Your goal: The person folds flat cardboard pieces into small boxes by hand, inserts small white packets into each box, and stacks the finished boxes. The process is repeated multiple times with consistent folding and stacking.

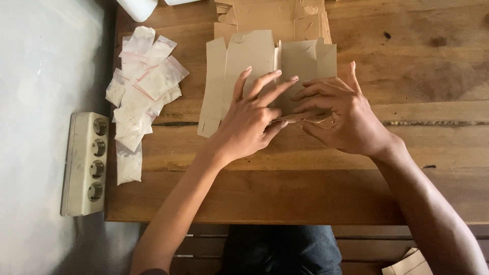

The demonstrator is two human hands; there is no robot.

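A flat brown cardboard box blank lies on the wooden table, its near edge lifted into a fold. My left hand presses on the blank's middle with fingers spread and thumb under the folded flap. My right hand pinches the same fold from the right side, fingers curled over it. Both hands meet at the fold in the centre of the view.
A stack of more cardboard blanks sits at the far edge. Several small clear zip bags of white powder lie at the table's left. A white power strip rests on the floor beside the table. Another cardboard piece shows at bottom right.
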